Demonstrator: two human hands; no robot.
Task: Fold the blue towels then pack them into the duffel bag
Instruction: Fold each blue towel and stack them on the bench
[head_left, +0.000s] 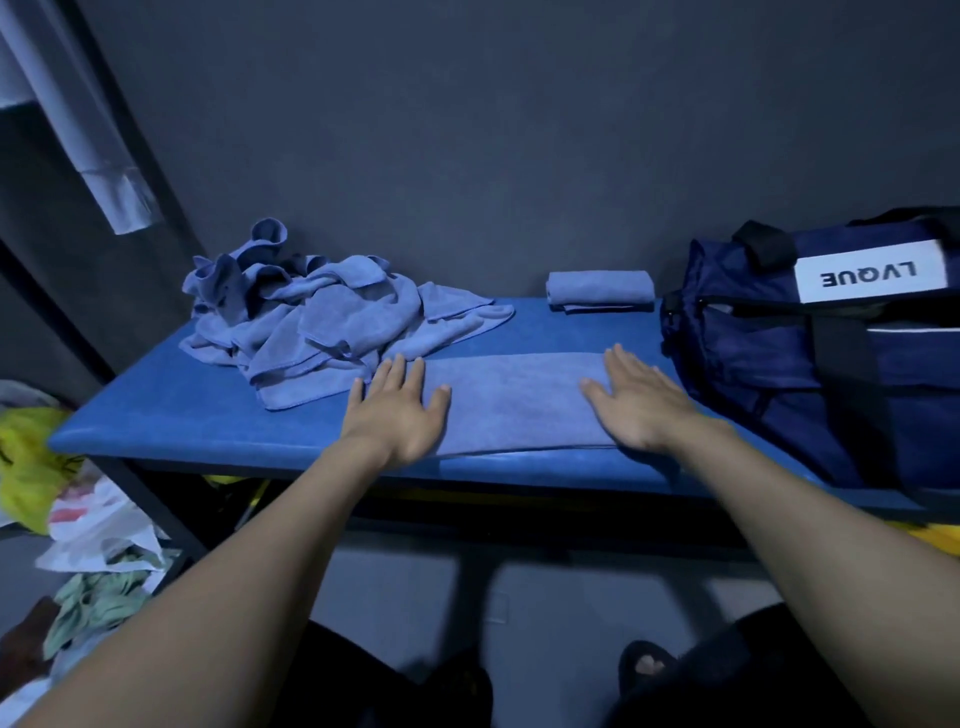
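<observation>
Hands lie flat on a blue towel (511, 400) spread lengthwise along the front part of the blue worktop (208, 410). The left hand (397, 410) rests palm down on the towel's left end, fingers straight and slightly fanned, thumb out to the right. The right hand (636, 397) rests the same way on the towel's right end, fingers straight and pointing away from the person, thumb out to the left. Neither hand curls round the cloth; both press on it with open palms. The towel between them looks smooth and doubled into a long strip, its near edge running close to the worktop's front edge.

Behind the left hand sits a crumpled heap of unfolded blue towels (332, 317), touching the far left corner of the flat towel and reaching back toward the dark wall (467, 130). Farther back, near the wall and right of the heap, one folded towel (600, 291) lies as a compact bundle, apart from the strip. A navy duffel bag (810, 358) with black straps and a white label stands at the right end of the worktop, just beside the right hand and the folded bundle. Its top zip line shows, but I cannot tell whether it is open.

Plastic bags and clothing (88, 525) lie on the floor at the left, below the worktop.
</observation>
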